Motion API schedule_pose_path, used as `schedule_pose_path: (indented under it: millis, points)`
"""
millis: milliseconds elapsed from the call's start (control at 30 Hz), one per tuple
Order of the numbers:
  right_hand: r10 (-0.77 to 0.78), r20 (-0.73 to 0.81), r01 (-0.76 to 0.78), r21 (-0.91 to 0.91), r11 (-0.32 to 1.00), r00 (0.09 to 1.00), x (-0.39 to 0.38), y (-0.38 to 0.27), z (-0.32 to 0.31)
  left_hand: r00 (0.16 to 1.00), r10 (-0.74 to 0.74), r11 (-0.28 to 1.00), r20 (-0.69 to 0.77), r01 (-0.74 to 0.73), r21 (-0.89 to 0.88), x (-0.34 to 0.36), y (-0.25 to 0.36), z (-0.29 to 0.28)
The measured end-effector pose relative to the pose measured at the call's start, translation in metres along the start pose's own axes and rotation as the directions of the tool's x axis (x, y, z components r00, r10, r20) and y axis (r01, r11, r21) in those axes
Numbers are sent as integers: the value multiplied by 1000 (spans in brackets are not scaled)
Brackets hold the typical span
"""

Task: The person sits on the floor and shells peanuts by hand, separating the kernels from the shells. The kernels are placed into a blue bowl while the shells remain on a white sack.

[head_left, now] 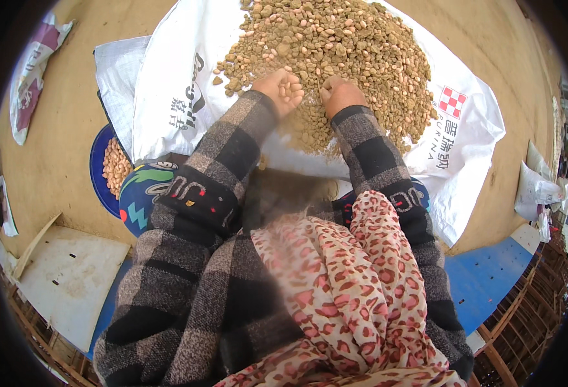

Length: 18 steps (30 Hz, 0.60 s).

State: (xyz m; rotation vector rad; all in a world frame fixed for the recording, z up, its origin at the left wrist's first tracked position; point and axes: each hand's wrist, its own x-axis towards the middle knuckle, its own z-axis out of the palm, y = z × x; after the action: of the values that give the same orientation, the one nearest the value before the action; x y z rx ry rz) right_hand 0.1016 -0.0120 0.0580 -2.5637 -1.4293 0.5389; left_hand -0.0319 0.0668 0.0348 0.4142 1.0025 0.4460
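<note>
A wide heap of brown soil clods mixed with pinkish peanut kernels (335, 48) lies on a white woven sack (465, 138). At the heap's near edge, my left hand (274, 89) is turned partly palm up, its fingers curled around several peanut kernels (290, 87). Just to its right, my right hand (345, 98) is closed low over the heap, back of the hand upward. Its fingertips are partly hidden, and I cannot make out what they hold. Finer crumbs lie between the two hands.
To the left, a blue basin (97, 169) holds more peanut kernels (116, 171), partly covered by the sack's edge and my patterned knee. A white and purple bag (33, 77) lies at the far left. Pale bags (536, 184) stand at the right. Blue boards (490, 274) lie near me.
</note>
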Motion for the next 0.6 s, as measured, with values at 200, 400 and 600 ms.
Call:
schedule_pose_path:
  millis: [200, 400, 600]
  points:
    - [-156, -78, 173, 324, 930, 985, -4, -10, -11, 988, -117, 960, 105, 139, -241, -2, -5, 7]
    - [-189, -107, 196, 53, 979, 976, 11, 13, -2, 997, -28, 997, -75, 22, -78, 5, 3, -6]
    - [-204, -97, 219, 174, 960, 974, -22, 39, 3, 1000, 27, 988, 10, -28, 150, -1, 6, -6]
